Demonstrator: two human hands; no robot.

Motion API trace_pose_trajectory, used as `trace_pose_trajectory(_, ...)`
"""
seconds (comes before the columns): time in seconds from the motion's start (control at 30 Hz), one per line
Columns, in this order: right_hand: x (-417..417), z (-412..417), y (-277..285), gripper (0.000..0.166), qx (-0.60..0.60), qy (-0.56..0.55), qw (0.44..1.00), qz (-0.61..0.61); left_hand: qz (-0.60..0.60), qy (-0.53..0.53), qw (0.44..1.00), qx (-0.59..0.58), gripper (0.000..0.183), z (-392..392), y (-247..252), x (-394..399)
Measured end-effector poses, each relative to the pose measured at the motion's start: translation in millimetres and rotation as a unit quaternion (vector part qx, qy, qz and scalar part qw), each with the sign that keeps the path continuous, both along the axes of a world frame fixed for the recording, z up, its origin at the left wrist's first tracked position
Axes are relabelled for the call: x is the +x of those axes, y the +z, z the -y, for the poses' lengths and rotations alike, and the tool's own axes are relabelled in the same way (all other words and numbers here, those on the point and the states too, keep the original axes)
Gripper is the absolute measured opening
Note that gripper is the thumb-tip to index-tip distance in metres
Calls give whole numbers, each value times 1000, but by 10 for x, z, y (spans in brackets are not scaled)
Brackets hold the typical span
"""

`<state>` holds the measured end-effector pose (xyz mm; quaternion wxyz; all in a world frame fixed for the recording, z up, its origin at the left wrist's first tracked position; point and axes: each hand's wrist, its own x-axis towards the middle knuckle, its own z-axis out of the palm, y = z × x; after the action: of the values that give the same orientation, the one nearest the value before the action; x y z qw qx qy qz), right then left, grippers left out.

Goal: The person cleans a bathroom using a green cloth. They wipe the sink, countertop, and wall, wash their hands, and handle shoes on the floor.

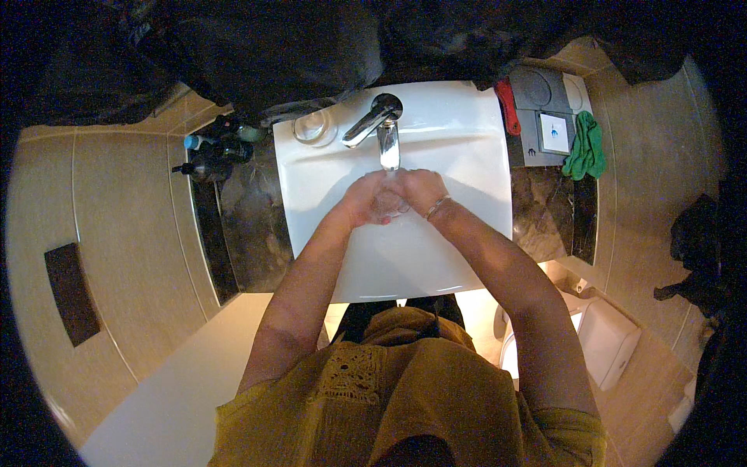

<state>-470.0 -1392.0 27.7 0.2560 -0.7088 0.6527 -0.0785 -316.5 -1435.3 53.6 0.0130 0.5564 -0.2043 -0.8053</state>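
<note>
Both my hands meet under the chrome faucet (389, 143), over the white washbasin (402, 262). Water runs from the spout onto them. My left hand (369, 201) is cupped, its palm partly turned up, with water or lather on it. Against it rests my right hand (421, 188), the wrist circled by a thin bracelet (437, 207). Its fingers are partly hidden behind the spout and the water. No solid object shows in either hand. The faucet's lever points to the left.
A clear round dish (310, 126) sits on the basin's back left corner. Dark bottles (213, 166) stand on the marble counter (257, 216) at left. At right lie a red cloth (509, 108), grey trays (534, 137) and a green cloth (585, 146). A toilet (610, 341) is at lower right.
</note>
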Motion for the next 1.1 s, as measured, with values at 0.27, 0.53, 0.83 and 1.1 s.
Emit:
trace_pose_trajectory(0.27,-19,47,-240,21,83,6,991,104,75,16,945,-319,41,-97,-292,7)
trace_pose_trajectory(0.53,12,-91,-467,22,153,28,981,119,145,-62,916,-368,35,-99,-265,-51)
trace_pose_trajectory(0.83,71,-14,-200,25,88,-109,976,164,97,5,969,-225,33,-35,-402,76)
trace_pose_trajectory(1.1,188,-216,-161,18,416,-347,648,536,172,34,851,-495,41,-176,-229,-69)
